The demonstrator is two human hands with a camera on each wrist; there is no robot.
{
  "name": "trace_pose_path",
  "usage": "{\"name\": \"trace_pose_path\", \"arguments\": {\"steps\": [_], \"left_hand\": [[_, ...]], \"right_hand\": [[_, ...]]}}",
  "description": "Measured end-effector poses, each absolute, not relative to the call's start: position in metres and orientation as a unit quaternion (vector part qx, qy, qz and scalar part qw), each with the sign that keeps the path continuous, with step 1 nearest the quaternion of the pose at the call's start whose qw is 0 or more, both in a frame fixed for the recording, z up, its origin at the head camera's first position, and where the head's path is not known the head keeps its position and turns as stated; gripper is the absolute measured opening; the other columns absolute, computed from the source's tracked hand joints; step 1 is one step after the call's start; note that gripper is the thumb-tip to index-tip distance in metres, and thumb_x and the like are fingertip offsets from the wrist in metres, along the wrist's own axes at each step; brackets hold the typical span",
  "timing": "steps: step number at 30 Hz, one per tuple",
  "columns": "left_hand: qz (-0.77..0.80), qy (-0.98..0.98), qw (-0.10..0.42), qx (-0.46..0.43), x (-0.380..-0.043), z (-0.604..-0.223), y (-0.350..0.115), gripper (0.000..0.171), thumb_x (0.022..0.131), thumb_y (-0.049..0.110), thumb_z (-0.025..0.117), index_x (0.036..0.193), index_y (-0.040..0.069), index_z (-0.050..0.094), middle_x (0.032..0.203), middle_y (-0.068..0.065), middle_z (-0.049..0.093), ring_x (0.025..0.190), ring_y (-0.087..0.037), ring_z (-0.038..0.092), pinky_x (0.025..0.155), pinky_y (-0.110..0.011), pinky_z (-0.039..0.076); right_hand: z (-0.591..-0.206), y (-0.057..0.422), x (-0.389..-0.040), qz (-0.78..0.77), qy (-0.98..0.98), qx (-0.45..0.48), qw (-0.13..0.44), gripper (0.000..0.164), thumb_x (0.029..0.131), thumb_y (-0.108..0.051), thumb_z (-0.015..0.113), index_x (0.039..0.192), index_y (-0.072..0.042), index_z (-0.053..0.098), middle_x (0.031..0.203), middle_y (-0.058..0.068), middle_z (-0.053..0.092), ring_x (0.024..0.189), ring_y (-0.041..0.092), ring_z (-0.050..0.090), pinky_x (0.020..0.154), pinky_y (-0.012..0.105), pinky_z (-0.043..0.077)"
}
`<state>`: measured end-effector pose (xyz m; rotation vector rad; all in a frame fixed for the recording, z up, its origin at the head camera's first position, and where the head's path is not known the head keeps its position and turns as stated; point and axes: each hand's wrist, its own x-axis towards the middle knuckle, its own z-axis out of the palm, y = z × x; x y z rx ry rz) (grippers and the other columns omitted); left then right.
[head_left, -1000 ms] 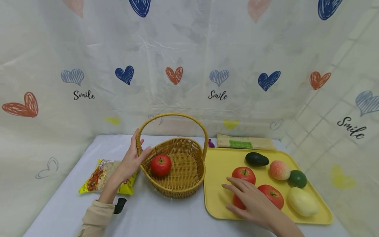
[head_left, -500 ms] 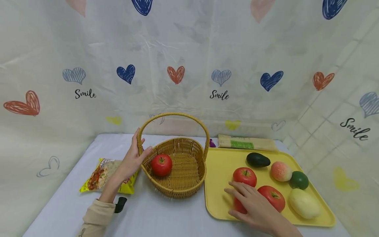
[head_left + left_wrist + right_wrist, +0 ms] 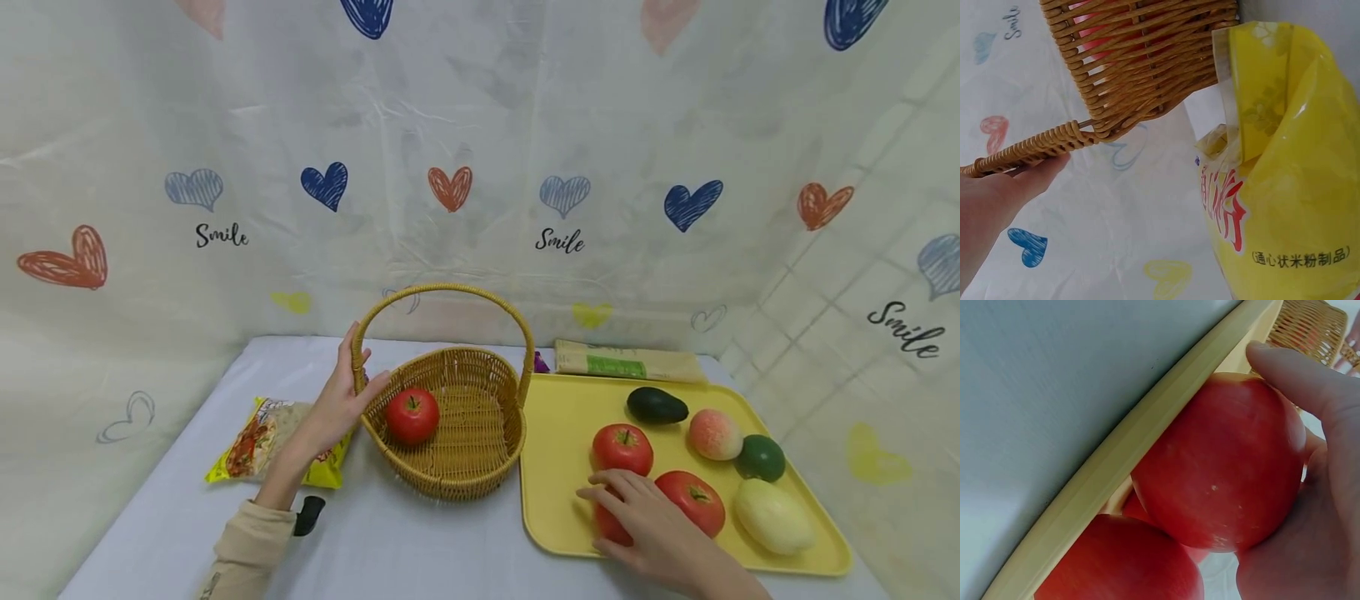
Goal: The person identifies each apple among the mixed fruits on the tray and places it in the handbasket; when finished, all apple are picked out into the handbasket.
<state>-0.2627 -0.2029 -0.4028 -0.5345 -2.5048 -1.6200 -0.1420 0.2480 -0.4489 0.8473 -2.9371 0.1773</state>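
My left hand (image 3: 335, 410) grips the left side of the handle of a wicker basket (image 3: 468, 433), thumb in front and fingers behind. One red apple (image 3: 412, 416) lies in the basket's left part. On the yellow tray (image 3: 551, 425), my right hand (image 3: 656, 529) curls over a red apple (image 3: 1222, 462) by the front rim. The right wrist view shows thumb and palm against that apple, which the hand partly hides in the head view. Two more red apples, one behind (image 3: 622, 448) and one to the right (image 3: 692, 502), lie close by.
Also on the tray are an avocado (image 3: 657, 406), a peach (image 3: 715, 434), a round green fruit (image 3: 761, 457) and a pale yellow fruit (image 3: 774, 517). A yellow food bag (image 3: 255, 442) lies left of the basket. Behind the tray is a long beige package (image 3: 630, 362).
My right hand has come down and closed around the front apple on the tray. My left hand stays on the basket handle. The head view has shifted slightly.
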Motion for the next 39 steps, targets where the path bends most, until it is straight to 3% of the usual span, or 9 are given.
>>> {"name": "trace_pose_path", "arguments": {"steps": [4,9,16,23,29,39], "left_hand": [[-0.534,-0.824,0.057,-0.178,-0.262,-0.4,-0.203,0.092,0.106,0.031,0.057,0.164,0.031,-0.015,0.173,-0.018,-0.005,0.159,-0.044,0.018,0.118,-0.07,0.03],[-0.538,-0.821,0.055,-0.184,-0.263,-0.398,-0.204,0.092,0.106,0.029,0.056,0.164,0.031,-0.015,0.174,-0.016,-0.007,0.159,-0.043,0.016,0.118,-0.07,0.03],[-0.536,-0.821,0.05,-0.191,-0.263,-0.397,-0.203,0.092,0.107,0.033,0.055,0.164,0.029,-0.016,0.173,-0.017,-0.008,0.159,-0.044,0.016,0.118,-0.07,0.03],[-0.533,-0.825,0.054,-0.18,-0.263,-0.394,-0.204,0.092,0.106,0.031,0.056,0.164,0.03,-0.016,0.174,-0.017,-0.006,0.159,-0.043,0.018,0.118,-0.069,0.03],[-0.535,-0.824,0.052,-0.18,-0.263,-0.397,-0.203,0.092,0.106,0.032,0.056,0.164,0.028,-0.016,0.173,-0.018,-0.006,0.159,-0.044,0.017,0.119,-0.069,0.029],[-0.529,-0.83,0.054,-0.17,-0.261,-0.404,-0.201,0.091,0.106,0.034,0.056,0.164,0.033,-0.015,0.172,-0.023,0.005,0.158,-0.043,0.021,0.118,-0.069,0.03]], "right_hand": [[-0.448,0.248,-0.143,0.058,-0.957,0.283,0.028,0.054,0.083,-0.043,0.083,0.132,-0.032,0.064,0.134,-0.003,0.059,0.124,0.019,0.052,0.097,0.054,0.053],[-0.445,0.247,-0.146,0.062,-0.955,0.289,0.017,0.049,0.082,-0.045,0.083,0.127,-0.033,0.065,0.129,-0.005,0.057,0.121,0.019,0.048,0.084,0.047,0.052],[-0.437,0.242,-0.15,0.083,-0.956,0.279,-0.019,0.039,0.084,-0.046,0.082,0.117,-0.032,0.065,0.126,-0.007,0.057,0.118,0.019,0.05,0.09,0.052,0.055],[-0.417,0.221,-0.163,0.07,-0.947,0.311,0.049,0.035,0.085,-0.034,0.082,0.115,-0.029,0.065,0.124,-0.003,0.059,0.115,0.019,0.055,0.091,0.048,0.056],[-0.395,0.201,-0.176,0.053,-0.93,0.349,0.103,0.034,0.087,-0.035,0.081,0.117,-0.028,0.065,0.121,-0.002,0.061,0.111,0.018,0.057,0.081,0.037,0.059],[-0.362,0.159,-0.194,0.007,-0.911,0.395,0.119,0.039,0.089,-0.041,0.078,0.122,-0.023,0.066,0.123,0.002,0.062,0.115,0.021,0.058,0.082,0.038,0.056]]}}
